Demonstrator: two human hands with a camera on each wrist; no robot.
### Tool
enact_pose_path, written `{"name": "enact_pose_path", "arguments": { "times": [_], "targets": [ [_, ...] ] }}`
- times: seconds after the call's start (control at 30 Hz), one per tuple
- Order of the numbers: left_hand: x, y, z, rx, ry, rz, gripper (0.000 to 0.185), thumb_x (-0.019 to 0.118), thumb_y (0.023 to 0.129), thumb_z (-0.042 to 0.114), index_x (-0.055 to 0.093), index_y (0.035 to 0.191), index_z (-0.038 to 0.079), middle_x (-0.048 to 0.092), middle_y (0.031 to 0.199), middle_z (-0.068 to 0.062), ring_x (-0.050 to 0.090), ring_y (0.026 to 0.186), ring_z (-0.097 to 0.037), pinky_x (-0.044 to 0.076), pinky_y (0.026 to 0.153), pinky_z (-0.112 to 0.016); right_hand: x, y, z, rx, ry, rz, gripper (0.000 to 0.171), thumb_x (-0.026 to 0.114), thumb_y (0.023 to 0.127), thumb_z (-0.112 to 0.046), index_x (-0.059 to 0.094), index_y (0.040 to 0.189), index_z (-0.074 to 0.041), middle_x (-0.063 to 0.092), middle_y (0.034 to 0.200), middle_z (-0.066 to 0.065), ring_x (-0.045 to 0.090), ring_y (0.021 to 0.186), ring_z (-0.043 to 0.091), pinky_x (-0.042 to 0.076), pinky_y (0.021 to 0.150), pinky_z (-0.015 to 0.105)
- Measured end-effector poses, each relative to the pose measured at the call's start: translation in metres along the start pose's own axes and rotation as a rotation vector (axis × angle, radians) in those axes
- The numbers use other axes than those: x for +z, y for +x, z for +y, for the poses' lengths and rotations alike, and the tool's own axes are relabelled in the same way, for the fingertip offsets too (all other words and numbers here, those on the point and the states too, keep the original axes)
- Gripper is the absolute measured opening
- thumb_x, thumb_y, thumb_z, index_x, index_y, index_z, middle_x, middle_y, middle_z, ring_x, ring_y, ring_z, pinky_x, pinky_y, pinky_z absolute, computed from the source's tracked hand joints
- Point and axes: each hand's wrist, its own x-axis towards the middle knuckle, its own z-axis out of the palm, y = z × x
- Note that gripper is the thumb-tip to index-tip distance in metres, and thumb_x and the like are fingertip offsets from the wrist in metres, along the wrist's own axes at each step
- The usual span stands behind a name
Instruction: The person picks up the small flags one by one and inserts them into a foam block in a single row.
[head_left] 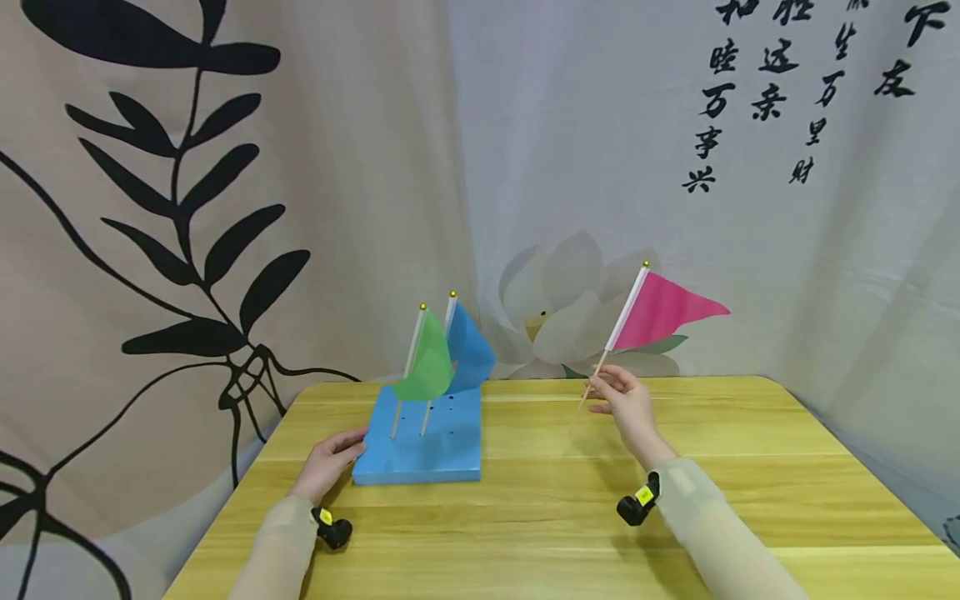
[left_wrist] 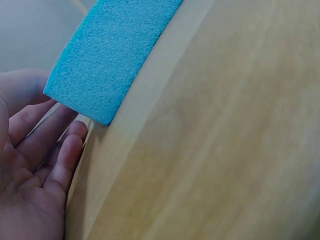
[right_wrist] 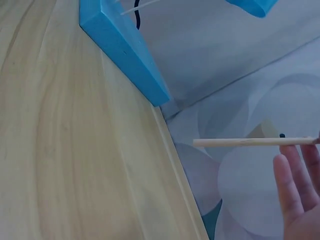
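A blue foam block [head_left: 450, 457] with small holes lies flat on the table, left of the middle. Two flags stand in it by their sticks: a green flag [head_left: 429, 360] in front and a blue flag [head_left: 471, 350] behind. My left hand [head_left: 332, 461] rests against the block's left side, fingers fairly straight; in the left wrist view they lie along the foam corner [left_wrist: 105, 65]. Over the table's far right part, my right hand [head_left: 628, 408] pinches the wooden stick [right_wrist: 240, 142] of a pink pennant flag [head_left: 663, 312]. The stick's lower end hangs free, tilted.
The wooden table [head_left: 570, 533] reaches back to a light curtain [head_left: 367, 167] printed with black leaves, a lotus and dark characters. Each wrist wears a small black camera, the left one [head_left: 333, 532] and the right one [head_left: 636, 504].
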Motion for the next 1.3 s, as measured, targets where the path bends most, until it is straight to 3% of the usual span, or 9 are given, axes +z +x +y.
{"name": "enact_pose_path", "arguments": {
  "times": [0.13, 0.3, 0.57, 0.87, 1.07, 1.3],
  "targets": [
    [0.001, -0.001, 0.002, 0.001, -0.002, 0.005, 0.048, 0.056, 0.100, 0.019, 0.046, 0.142, -0.001, 0.045, 0.144, -0.022, 0.045, 0.129, -0.036, 0.041, 0.106, -0.045, 0.011, 0.004, -0.001, -0.017, 0.001, -0.028, 0.012, 0.067, 0.093, -0.010, 0.066, 0.105, -0.010, 0.071, 0.091, 0.004, 0.070, 0.078, 0.018, 0.060, 0.070, 0.042],
    [0.002, -0.002, 0.003, -0.024, -0.004, 0.012, 0.048, 0.057, 0.100, 0.021, 0.047, 0.142, 0.001, 0.046, 0.144, -0.020, 0.045, 0.129, -0.034, 0.041, 0.107, -0.044, 0.026, 0.007, -0.003, -0.037, -0.023, -0.050, 0.013, 0.065, 0.094, -0.009, 0.065, 0.106, -0.005, 0.071, 0.090, 0.000, 0.070, 0.078, 0.018, 0.061, 0.065, 0.036],
    [0.000, 0.000, -0.002, -0.038, 0.001, 0.031, 0.047, 0.059, 0.099, 0.022, 0.050, 0.141, 0.001, 0.048, 0.142, -0.019, 0.047, 0.128, -0.033, 0.042, 0.106, -0.044, 0.050, 0.011, -0.004, -0.062, -0.024, -0.075, 0.019, 0.066, 0.093, -0.008, 0.064, 0.110, 0.000, 0.068, 0.102, 0.023, 0.069, 0.078, 0.017, 0.061, 0.062, 0.033],
    [0.000, 0.001, -0.002, -0.021, 0.020, 0.018, 0.048, 0.058, 0.099, 0.021, 0.049, 0.141, 0.001, 0.047, 0.142, -0.020, 0.047, 0.128, -0.034, 0.042, 0.106, -0.044, 0.077, 0.011, -0.004, -0.062, -0.042, -0.098, 0.022, 0.064, 0.095, -0.009, 0.064, 0.115, -0.001, 0.067, 0.108, 0.024, 0.069, 0.080, 0.016, 0.060, 0.065, 0.034],
    [0.000, -0.001, 0.002, -0.012, 0.016, 0.019, 0.047, 0.057, 0.100, 0.018, 0.047, 0.142, -0.001, 0.046, 0.143, -0.022, 0.045, 0.129, -0.036, 0.041, 0.106, -0.046, 0.098, 0.009, -0.003, -0.060, 0.010, -0.101, 0.021, 0.064, 0.094, -0.007, 0.065, 0.114, 0.000, 0.071, 0.097, 0.009, 0.069, 0.083, 0.024, 0.061, 0.067, 0.041],
    [0.000, -0.001, 0.001, -0.016, 0.006, 0.020, 0.046, 0.057, 0.100, 0.019, 0.048, 0.142, 0.002, 0.047, 0.143, -0.020, 0.046, 0.129, -0.034, 0.041, 0.107, -0.045, 0.115, 0.011, 0.009, -0.059, 0.021, -0.116, 0.020, 0.065, 0.094, -0.009, 0.067, 0.114, -0.005, 0.071, 0.101, 0.009, 0.068, 0.083, 0.024, 0.060, 0.064, 0.036]
  ]
}}
